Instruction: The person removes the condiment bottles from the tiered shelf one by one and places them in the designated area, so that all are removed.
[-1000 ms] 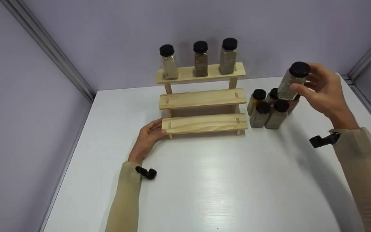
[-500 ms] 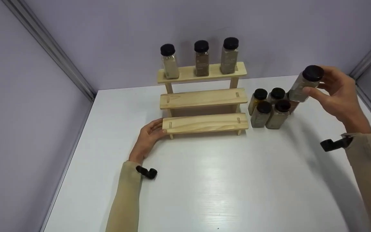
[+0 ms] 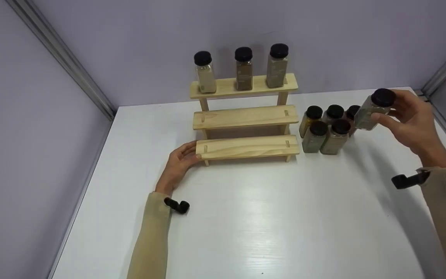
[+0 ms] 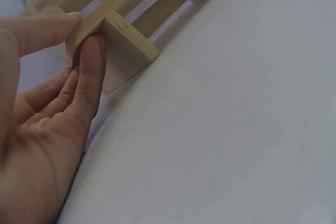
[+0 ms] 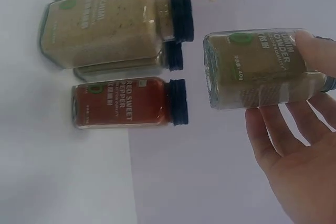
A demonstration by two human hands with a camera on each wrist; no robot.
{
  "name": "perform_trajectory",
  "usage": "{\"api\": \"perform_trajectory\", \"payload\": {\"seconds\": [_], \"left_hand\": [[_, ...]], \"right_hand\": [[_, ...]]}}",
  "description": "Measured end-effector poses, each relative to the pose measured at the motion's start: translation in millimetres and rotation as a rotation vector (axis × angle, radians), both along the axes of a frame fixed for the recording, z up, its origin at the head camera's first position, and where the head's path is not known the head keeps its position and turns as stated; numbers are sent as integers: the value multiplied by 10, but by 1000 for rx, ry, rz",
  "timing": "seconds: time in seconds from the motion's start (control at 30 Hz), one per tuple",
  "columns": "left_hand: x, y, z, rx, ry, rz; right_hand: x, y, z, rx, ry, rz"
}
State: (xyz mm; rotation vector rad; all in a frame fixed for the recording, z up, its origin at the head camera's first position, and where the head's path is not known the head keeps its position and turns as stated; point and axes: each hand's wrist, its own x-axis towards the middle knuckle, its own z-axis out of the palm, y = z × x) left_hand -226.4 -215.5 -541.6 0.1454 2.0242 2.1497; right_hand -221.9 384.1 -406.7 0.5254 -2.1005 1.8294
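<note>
My left hand (image 3: pixel 177 164) pinches the left end of the lowest shelf of a three-step wooden rack (image 3: pixel 246 148). In the left wrist view its thumb is on top and its fingers (image 4: pixel 90 72) are underneath. Tilted in the air at the right, a spice jar (image 5: pixel 252 69) of cumin powder with a black lid is held by my right hand (image 3: pixel 414 120) between thumb and fingers. Left of it, a red sweet pepper jar (image 5: pixel 123 102) stands with several other black-lidded jars on the table; a green-grey jar (image 3: pixel 314 137) is at their front.
Three jars stand on the top shelf: a pale one (image 3: pixel 206 79), a brown one (image 3: pixel 244 75) and a grey-green one (image 3: pixel 276 71). The white table (image 3: pixel 246 217) meets a pale wall (image 3: pixel 149 46) behind the rack. Metal-framed panels rise at both sides.
My right hand has carried the cumin jar rightward and then lower, away from the cluster, uncovering the jars behind it. My left hand stays on the rack.
</note>
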Motion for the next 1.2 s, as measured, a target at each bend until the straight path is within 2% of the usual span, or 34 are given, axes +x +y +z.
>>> {"api": "perform_trajectory", "payload": {"seconds": [0.23, 0.37, 0.73, 1.03, 1.2], "left_hand": [[6, 3, 16, 15, 2, -4], [12, 5, 26, 5, 4, -3], [5, -1, 11, 8, 15, -9], [10, 17, 27, 0, 4, 2], [16, 20, 40, -3, 0, 3]], "right_hand": [[19, 52, -127, 56, -59, -36], [34, 91, -215, 75, -75, -24], [39, 170, -421, 65, -89, 31], [33, 171, -601, -3, -110, 65], [22, 175, -681, 39, -116, 50]]}}
